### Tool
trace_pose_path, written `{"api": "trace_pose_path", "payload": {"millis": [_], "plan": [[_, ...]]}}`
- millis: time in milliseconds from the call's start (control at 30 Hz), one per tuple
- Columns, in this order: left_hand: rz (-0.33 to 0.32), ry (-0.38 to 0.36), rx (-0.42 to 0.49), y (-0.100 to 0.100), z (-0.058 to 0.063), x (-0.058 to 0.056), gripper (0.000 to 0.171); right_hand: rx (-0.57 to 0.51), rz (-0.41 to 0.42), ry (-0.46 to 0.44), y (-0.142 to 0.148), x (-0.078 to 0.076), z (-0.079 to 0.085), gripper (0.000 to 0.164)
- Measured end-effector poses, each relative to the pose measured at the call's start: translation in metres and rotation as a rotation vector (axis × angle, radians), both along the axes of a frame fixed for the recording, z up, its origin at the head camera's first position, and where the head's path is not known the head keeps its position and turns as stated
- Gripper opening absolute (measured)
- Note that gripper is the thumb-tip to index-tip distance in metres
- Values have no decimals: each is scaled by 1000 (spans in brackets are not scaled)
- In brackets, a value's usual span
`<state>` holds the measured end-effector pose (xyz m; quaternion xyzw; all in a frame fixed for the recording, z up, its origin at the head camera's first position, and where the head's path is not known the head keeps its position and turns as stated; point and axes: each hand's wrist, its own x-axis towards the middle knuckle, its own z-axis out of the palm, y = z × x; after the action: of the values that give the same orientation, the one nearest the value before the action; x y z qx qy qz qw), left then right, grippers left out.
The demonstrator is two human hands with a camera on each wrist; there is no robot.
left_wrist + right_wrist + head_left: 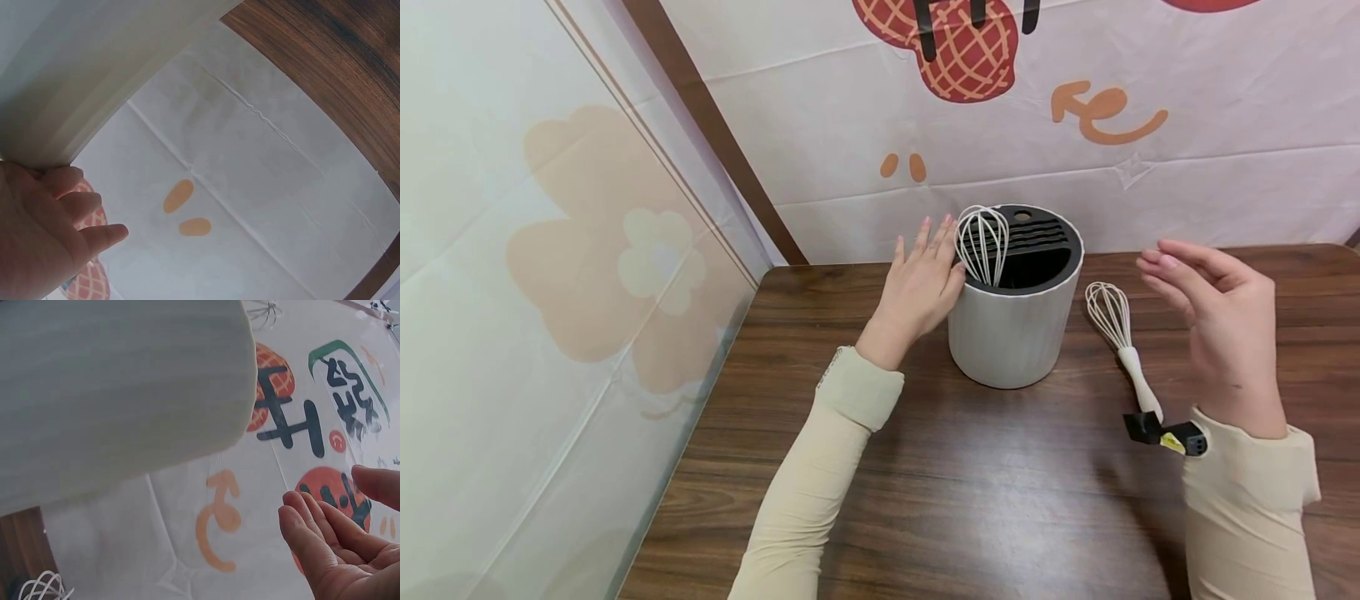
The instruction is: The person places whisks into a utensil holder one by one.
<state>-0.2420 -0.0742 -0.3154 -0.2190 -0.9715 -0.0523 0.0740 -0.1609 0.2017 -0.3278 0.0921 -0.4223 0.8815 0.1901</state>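
A white ribbed utensil holder (pixel 1011 343) with a black slotted top stands near the back of the table. One whisk (pixel 982 243) is upright in it, wire loops up at the left of the rim, its handle hidden inside. My left hand (pixel 919 287) touches the holder's left side with fingers extended; the left wrist view shows its fingertips against the holder wall (pixel 81 87). To the right, a second whisk (pixel 1139 379) with a white handle lies on the table. My right hand (pixel 1234 325) hovers beside that whisk, fingers loosely bent and nothing in them.
Behind the dark wooden table (pixel 970 500) hangs a white printed cloth (pixel 820 125) close to the back edge. A pale flowered sheet (pixel 490 400) borders the left edge. A small black device (pixel 1183 437) sits at the right sleeve cuff, overlapping the loose whisk's handle end.
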Motion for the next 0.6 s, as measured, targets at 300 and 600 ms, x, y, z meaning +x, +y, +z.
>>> {"api": "trace_pose_path", "payload": {"millis": [300,600], "plan": [[2,-1,19,-3,0,1,57,-26,11,-35,12,2,-10,18],[-1,-19,34,-1,1,2,57,134,25,-119,24,3,-23,17]]}}
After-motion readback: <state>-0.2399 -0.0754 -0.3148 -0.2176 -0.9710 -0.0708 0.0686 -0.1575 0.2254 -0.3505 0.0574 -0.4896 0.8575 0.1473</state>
